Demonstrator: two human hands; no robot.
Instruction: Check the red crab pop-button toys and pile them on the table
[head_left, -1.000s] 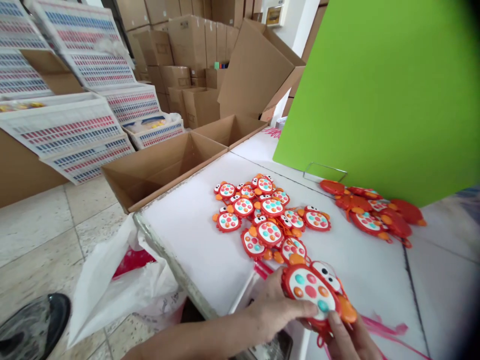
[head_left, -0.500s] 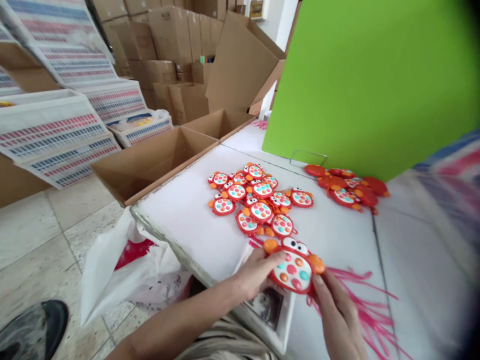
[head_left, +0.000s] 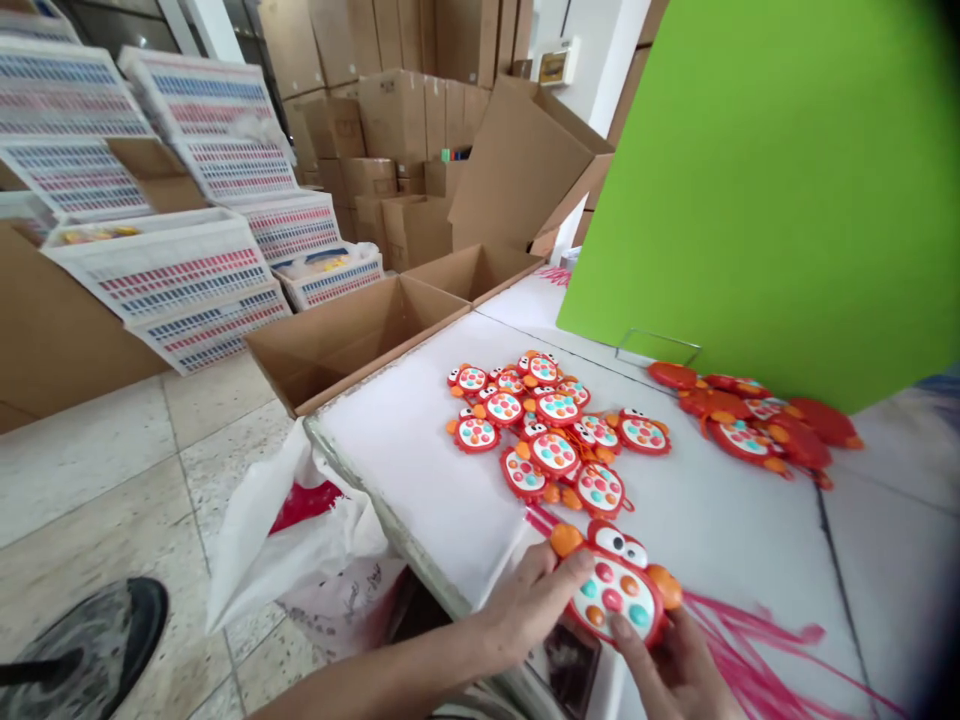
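Both my hands hold a red crab-shaped toy (head_left: 616, 577) with orange claws, bulging eyes and coloured round buttons on a white belly. It faces up, tilted toward me. My left hand (head_left: 529, 605) grips its left edge, thumb on the front. My right hand (head_left: 671, 660) is around the lower right edge, its thumb at the bottom buttons. Just beyond lies a pile of similar crab toys (head_left: 556, 408), mostly face up. Another heap of red crab toys (head_left: 750, 420) is at the right, several face down. Pink plastic strips (head_left: 757, 640) lie by my right hand.
An open cardboard box (head_left: 360, 345) stands along the table's left edge. A green board (head_left: 765, 180) rises behind the right heap. Below the table edge sits a white plastic bag (head_left: 300, 530). A white tray (head_left: 611, 690) is under my hands. Stacked baskets (head_left: 187, 250) stand at the left.
The view has shifted, so the scene appears further right and lower. My right thumb has moved from the toy's right edge onto its lower front. Both hands still hold the toy.
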